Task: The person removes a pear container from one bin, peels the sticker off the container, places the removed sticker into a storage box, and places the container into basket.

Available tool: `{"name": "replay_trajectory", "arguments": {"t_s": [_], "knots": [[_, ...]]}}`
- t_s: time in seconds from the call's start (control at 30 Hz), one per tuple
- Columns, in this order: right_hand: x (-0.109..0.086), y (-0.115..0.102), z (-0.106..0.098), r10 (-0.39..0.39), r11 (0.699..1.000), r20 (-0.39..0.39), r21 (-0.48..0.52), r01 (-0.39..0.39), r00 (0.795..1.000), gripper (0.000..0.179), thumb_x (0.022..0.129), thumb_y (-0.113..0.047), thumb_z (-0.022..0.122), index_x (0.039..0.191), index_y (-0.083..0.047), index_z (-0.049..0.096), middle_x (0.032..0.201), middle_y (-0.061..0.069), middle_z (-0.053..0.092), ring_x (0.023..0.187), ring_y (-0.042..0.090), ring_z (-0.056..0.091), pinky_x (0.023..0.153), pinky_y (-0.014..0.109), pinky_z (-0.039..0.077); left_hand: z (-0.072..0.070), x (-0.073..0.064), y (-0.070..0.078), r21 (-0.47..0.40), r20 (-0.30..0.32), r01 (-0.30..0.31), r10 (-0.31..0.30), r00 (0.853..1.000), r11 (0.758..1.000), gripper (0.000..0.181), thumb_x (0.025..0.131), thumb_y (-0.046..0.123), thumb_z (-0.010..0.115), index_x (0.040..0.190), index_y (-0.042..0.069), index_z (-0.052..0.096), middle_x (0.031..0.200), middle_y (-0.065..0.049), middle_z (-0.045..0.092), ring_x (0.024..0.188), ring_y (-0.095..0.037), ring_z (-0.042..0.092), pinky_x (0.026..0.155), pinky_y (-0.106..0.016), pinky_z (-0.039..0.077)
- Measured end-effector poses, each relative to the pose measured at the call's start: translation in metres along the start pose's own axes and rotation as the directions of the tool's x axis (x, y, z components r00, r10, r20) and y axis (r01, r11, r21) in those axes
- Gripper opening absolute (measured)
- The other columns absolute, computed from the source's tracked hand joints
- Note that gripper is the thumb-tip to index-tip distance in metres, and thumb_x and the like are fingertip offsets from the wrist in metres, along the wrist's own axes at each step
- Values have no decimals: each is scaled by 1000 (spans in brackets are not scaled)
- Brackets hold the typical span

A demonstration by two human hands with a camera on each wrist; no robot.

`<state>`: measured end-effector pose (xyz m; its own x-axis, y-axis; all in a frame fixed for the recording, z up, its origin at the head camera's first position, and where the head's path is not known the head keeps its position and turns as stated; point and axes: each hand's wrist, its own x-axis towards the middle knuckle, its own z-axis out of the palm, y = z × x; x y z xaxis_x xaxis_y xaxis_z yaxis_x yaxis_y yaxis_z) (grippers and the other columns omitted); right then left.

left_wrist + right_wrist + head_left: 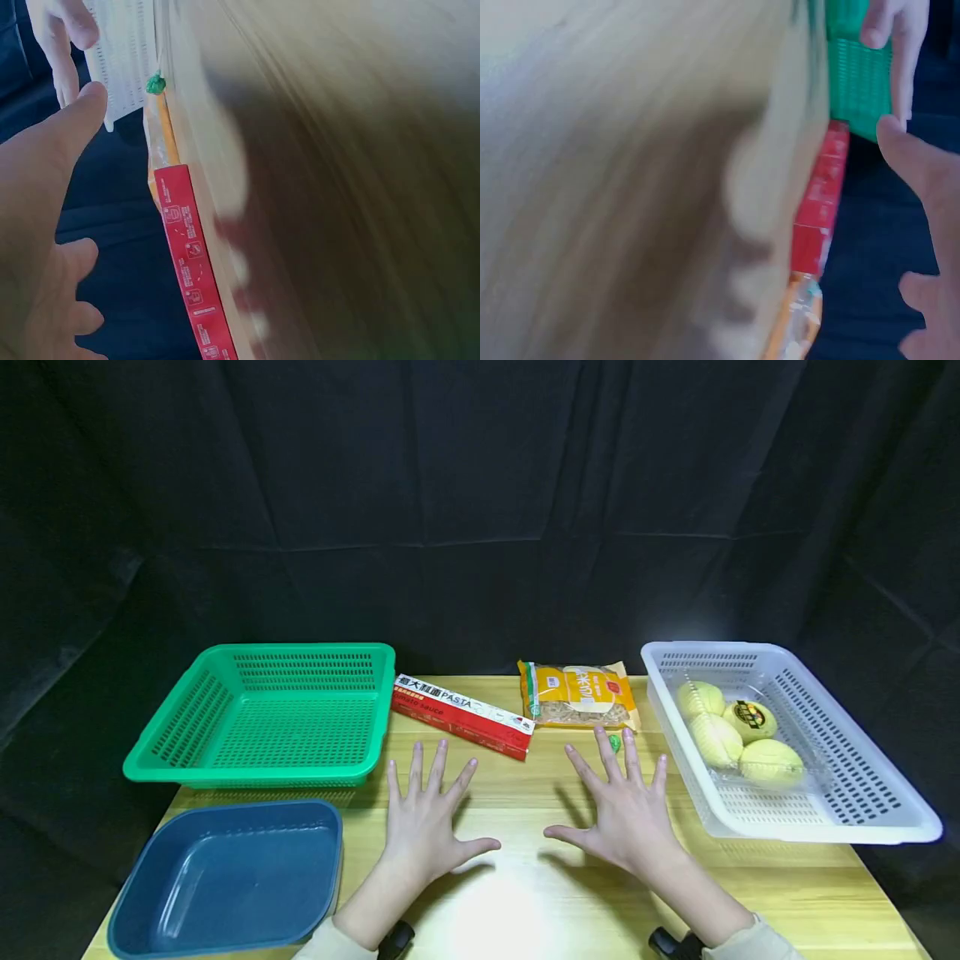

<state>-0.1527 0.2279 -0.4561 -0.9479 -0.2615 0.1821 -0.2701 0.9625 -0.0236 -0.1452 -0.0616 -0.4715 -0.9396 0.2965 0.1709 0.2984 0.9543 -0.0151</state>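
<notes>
In the head view my left hand [422, 822] hovers over the table with its fingers spread and nothing in it. My right hand [628, 814] is held the same way, palm down, fingers apart. Beyond the left hand lies a red and white pasta box [465, 714], set at a slant. A yellow-orange food packet [579, 695] sits at the back, past the right fingertips. Close to those fingertips is a small green object [615, 743], too small to identify. The left wrist view shows the side of the pasta box [196, 262] beyond the hand.
A green basket [300, 772] stands at the back left, with a blue tub [240, 877] in front of it. On the right a white basket [817, 831] contains a clear pack of several pale yellow-green round fruits [716, 739]. Dark cloth hangs behind the wooden table [517, 810].
</notes>
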Motion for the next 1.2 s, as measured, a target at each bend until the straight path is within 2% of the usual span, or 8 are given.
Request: {"name": "replay_trajectory", "arguments": {"t_s": [0.13,0.27,0.5,0.7,0.9,1.0,1.1,1.2], "knots": [[-6,2,-14,-6,996,26,94,3,1000,113,75,-87,70,167,-29,37,176,19,16,158,56,11,113,89,9,-3,2,4,-51,-21,-18,17,1000,999,110,77,93,60,167,33,36,175,-16,25,158,-51,23,122,-75,23],[-20,9,-39,-36,965,6,259,33,999,101,80,-74,79,162,-24,47,167,25,37,147,58,39,108,82,35,-8,8,15,-158,-41,-53,48,998,986,111,77,89,66,167,30,37,171,-17,34,154,-51,33,120,-73,29],[-40,43,-69,-15,890,-151,448,82,988,71,83,-40,92,145,-19,65,141,13,68,121,37,67,87,54,62,-14,26,44,-386,-26,-128,128,991,913,105,80,81,72,166,30,40,168,-15,41,150,-47,42,119,-68,36],[-43,87,-82,71,834,-98,551,-5,993,59,92,-22,85,145,-11,64,136,19,69,108,9,69,78,21,60,-20,39,68,-430,-8,-186,203,979,883,105,81,83,69,166,31,38,167,-13,43,148,-41,48,118,-61,42],[-52,136,-83,178,817,-34,562,-128,983,53,101,-21,74,149,-7,59,134,24,69,104,-24,51,80,5,45,-21,53,95,-495,53,-194,253,966,847,103,81,84,68,166,34,38,165,-10,46,146,-38,51,116,-56,46],[-56,157,-80,219,798,-14,578,-171,976,53,104,-24,70,151,-5,56,126,-8,73,100,-26,50,75,8,49,-21,59,110,-528,91,-194,283,955,827,99,82,84,68,164,37,41,164,-7,48,144,-37,53,116,-51,47],[-58,179,-75,222,744,-19,650,-156,975,44,108,-20,62,150,-9,57,118,-34,63,97,-21,58,71,15,57,-21,64,125,-567,117,-195,313,942,800,94,83,83,67,162,40,43,162,-4,50,143,-31,55,115,-45,48],[-59,200,-68,203,656,-21,745,-119,979,37,111,-12,53,145,-26,59,118,-37,62,96,-11,67,69,21,61,-22,69,136,-611,132,-185,330,935,770,90,84,82,67,161,41,44,161,1,52,144,-25,54,116,-40,48]]}}
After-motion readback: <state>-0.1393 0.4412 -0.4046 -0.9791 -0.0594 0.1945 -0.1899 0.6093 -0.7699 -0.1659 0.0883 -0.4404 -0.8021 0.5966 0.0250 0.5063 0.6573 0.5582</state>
